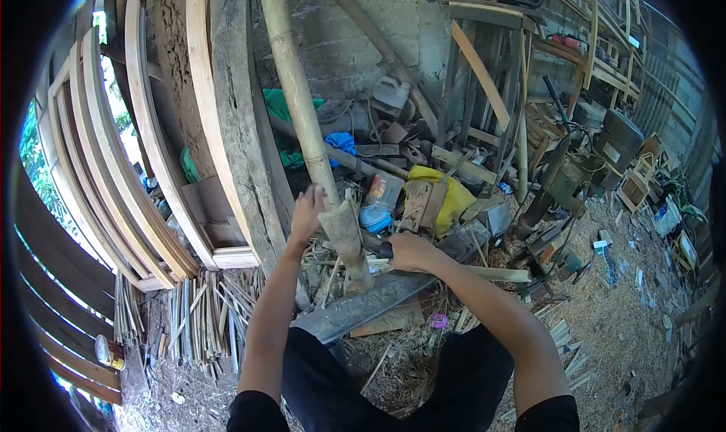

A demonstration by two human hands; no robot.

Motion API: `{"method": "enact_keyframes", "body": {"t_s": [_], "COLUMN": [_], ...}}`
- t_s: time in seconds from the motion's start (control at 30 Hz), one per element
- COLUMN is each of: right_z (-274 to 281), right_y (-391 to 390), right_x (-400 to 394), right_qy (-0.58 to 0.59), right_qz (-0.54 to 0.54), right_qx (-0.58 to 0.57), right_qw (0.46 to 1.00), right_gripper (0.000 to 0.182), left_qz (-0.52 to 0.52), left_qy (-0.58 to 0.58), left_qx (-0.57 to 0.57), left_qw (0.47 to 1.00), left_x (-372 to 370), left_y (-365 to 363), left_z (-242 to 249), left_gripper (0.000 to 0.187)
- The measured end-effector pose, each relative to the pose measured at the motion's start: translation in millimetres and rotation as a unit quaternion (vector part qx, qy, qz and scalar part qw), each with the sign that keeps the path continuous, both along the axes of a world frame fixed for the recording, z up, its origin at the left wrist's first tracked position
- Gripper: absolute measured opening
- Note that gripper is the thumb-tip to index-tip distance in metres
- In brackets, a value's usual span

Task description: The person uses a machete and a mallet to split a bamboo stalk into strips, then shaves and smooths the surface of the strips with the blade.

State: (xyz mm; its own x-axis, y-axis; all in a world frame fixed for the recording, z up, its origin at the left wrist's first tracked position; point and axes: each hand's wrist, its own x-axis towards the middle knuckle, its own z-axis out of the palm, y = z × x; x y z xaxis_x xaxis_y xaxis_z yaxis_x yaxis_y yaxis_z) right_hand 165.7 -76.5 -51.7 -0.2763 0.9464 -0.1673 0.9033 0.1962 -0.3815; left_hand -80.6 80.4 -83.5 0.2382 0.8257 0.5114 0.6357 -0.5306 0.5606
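A bamboo pole (302, 107) slants down to a rough wooden post (344, 239) in front of me. My left hand (308, 214) is raised at the left side of the pole's lower end, fingers apart, with nothing seen in it. To the right of the post, my right hand (410, 252) is closed round a dark handle (386, 250); the rest of that tool is hard to make out. Below both hands lies a grey plank (363, 305). A pale wooden strip (499, 274) extends to the right from beneath my right forearm.
Wooden frames (144, 122) lean at the left, above bundles of thin sticks (198, 318). Beyond my hands are a yellow sack (456, 205), a clear plastic container (384, 191) and a white jug (391, 93). Wood shavings (620, 318) cover the ground at right.
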Motion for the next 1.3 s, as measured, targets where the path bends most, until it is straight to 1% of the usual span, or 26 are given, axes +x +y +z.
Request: {"method": "enact_keyframes", "body": {"t_s": [0.03,0.07,0.1,0.13,0.17,0.23,0.27,0.3,0.33,0.37,0.43,0.5,0.57,0.67,0.77,0.83,0.87,0.97,1.03,1.07,1.1,1.17,1.2,1.23,1.27,1.3], "right_z": [-1,-10,-27,-38,-41,-44,-47,-39,-23,-15,-15,-6,-4,-11,-29,-39,-46,-58,-85,-107,-136,-138,-131,-126,-137,-157], "right_y": [0,3,9,17,22,35,37,33,24,22,23,22,21,26,34,39,39,31,22,12,4,2,-3,-12,-20,-22], "right_x": [1,-1,-4,-6,-5,0,-3,-10,-19,-25,-33,-40,-47,-54,-54,-49,-48,-54,-53,-53,-54,-51,-46,-41,-41,-41], "right_qy": [0.0,-0.003,0.033,0.071,0.073,0.1,0.1,0.1,0.084,0.067,0.057,0.018,0.016,0.004,0.045,0.162,0.158,0.181,0.228,0.233,0.22,0.206,0.233,0.258,0.256,0.281], "right_qz": [-0.03,-0.033,-0.104,-0.174,-0.173,-0.162,-0.14,-0.136,-0.136,-0.138,-0.128,-0.145,-0.154,-0.17,-0.159,-0.108,-0.106,-0.172,-0.242,-0.249,-0.26,-0.266,-0.254,-0.244,-0.245,-0.24], "right_qx": [0.011,0.008,0.022,0.038,0.036,0.025,0.055,0.046,0.043,0.045,0.067,0.059,0.056,0.07,0.103,0.1,0.099,0.047,-0.089,-0.085,-0.032,0.035,-0.015,-0.068,-0.065,0.0], "right_qw": [0.999,0.999,0.994,0.982,0.981,0.981,0.983,0.985,0.986,0.987,0.988,0.988,0.986,0.983,0.981,0.976,0.977,0.967,0.939,0.936,0.94,0.941,0.939,0.932,0.933,0.929], "right_gripper": [0.036,0.036,0.037,0.038,0.038,0.04,0.04,0.04,0.041,0.041,0.037,0.024,0.023,0.023,0.031,0.039,0.039,0.048,0.048,0.048,0.046,0.044,0.043,0.042,0.042,0.041], "left_qz": [-0.001,-0.053,-0.102,-0.186,-0.185,-0.198,-0.19,-0.065,0.061,0.065,0.035,0.059,0.064,0.114,0.098,0.092,0.087,0.074,0.016,0.01,0.0,0.001,-0.005,-0.004,-0.019,-0.034], "left_qy": [-0.004,-0.222,-0.428,-0.49,-0.488,-0.34,-0.339,-0.259,-0.171,-0.172,-0.264,-0.237,-0.292,-0.287,-0.281,-0.294,-0.287,-0.275,-0.293,-0.288,-0.286,-0.259,-0.256,-0.261,-0.274,-0.288], "left_qx": [-0.002,-0.049,-0.093,-0.153,-0.154,-0.027,-0.033,0.054,0.136,0.131,0.085,0.09,0.069,0.052,0.086,0.046,0.042,0.052,0.033,0.034,0.045,0.059,0.001,0.003,0.001,0.002], "left_qw": [1.0,0.972,0.893,0.838,0.839,0.919,0.921,0.962,0.974,0.974,0.96,0.966,0.952,0.95,0.951,0.95,0.953,0.957,0.955,0.957,0.957,0.964,0.967,0.965,0.961,0.957], "left_x": [6,12,17,20,28,47,56,68,73,74,78,76,76,73,64,63,63,67,73,76,82,90,92,96,100,103], "left_y": [-4,-8,-20,-47,-60,-78,-80,-77,-73,-64,-50,-49,-56,-58,-46,-52,-53,-55,-64,-62,-60,-65,-72,-78,-83,-85], "left_z": [10,20,36,58,66,68,67,66,63,62,61,60,68,76,68,73,72,71,73,70,68,62,66,67,67,68], "left_gripper": [0.047,0.048,0.051,0.053,0.053,0.062,0.062,0.062,0.063,0.063,0.063,0.058,0.053,0.052,0.052,0.052,0.052,0.055,0.056,0.057,0.057,0.058,0.06,0.06,0.06,0.06]}}
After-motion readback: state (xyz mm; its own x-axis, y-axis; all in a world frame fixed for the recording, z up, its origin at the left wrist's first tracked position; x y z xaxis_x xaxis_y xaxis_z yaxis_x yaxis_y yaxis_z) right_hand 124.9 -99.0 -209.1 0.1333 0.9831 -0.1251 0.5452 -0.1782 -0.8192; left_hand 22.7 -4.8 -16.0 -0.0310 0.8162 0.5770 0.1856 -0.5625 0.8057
